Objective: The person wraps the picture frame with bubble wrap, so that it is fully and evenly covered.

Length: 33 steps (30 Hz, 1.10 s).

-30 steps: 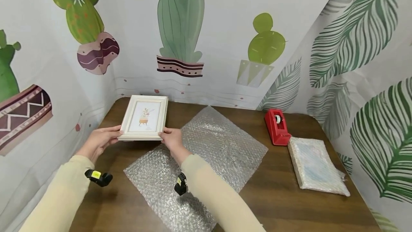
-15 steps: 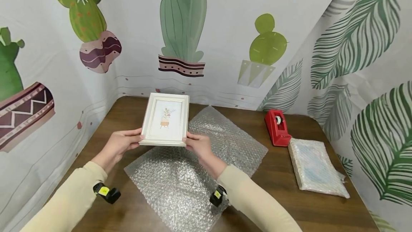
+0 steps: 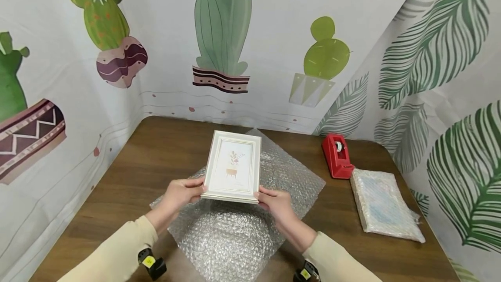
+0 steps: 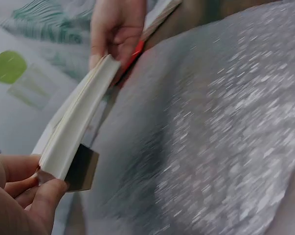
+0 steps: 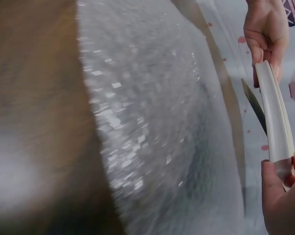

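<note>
A white picture frame with a print of a potted plant is held up, tilted, over a sheet of bubble wrap. My left hand pinches its near left corner between thumb and fingers. At the near right corner my right hand grips it the same way. Both wrist views show the frame's edge, and a dark flap stands out from its back. The bubble wrap lies flat and cornerwise on the table, partly hidden under the frame.
A red tape dispenser stands at the back right of the brown wooden table. In front of it lies a flat block wrapped in bubble wrap. A cloth printed with cacti and leaves hangs behind and at the sides.
Both hands have carried the picture frame from the back left of the table to the right and nearer, over the bubble wrap. The tape dispenser and wrapped block have stayed put.
</note>
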### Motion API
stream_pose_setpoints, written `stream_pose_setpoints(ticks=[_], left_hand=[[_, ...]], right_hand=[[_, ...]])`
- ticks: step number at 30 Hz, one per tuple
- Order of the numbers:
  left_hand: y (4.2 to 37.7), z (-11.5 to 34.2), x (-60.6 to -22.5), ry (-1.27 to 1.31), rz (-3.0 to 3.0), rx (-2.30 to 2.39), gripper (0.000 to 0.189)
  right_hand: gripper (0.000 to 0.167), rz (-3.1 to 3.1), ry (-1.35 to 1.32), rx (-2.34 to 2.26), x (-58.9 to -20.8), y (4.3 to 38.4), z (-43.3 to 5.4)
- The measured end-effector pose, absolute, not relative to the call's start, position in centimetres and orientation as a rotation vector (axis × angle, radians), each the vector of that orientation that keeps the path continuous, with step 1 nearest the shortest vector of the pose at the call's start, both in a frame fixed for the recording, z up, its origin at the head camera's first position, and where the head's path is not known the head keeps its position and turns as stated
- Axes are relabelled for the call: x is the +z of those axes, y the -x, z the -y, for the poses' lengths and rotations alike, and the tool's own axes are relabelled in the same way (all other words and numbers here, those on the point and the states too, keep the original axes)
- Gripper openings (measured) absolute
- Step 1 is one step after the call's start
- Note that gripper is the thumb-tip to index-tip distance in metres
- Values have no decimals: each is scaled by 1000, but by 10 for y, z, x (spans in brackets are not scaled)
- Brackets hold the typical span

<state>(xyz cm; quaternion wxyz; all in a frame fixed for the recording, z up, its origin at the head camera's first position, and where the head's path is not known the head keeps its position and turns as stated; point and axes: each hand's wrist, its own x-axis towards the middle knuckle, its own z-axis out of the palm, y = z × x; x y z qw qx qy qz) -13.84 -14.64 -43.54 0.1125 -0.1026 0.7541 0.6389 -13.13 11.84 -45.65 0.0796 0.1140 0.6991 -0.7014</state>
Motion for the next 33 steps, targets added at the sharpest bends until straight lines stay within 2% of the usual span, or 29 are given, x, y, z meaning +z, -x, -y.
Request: stream_pose_setpoints(ticks=[11, 21, 33], left_hand=[[124, 110, -460, 371, -2167, 1914, 40], [123, 105, -487, 375, -2203, 1856, 39], [128, 107, -487, 281, -2214, 1787, 40]], right_hand=[[36, -2153, -419, -2020, -470, 113, -149], [34, -2226, -402, -1937, -490, 111, -151], [35, -2324, -350, -1817, -494, 109, -154]])
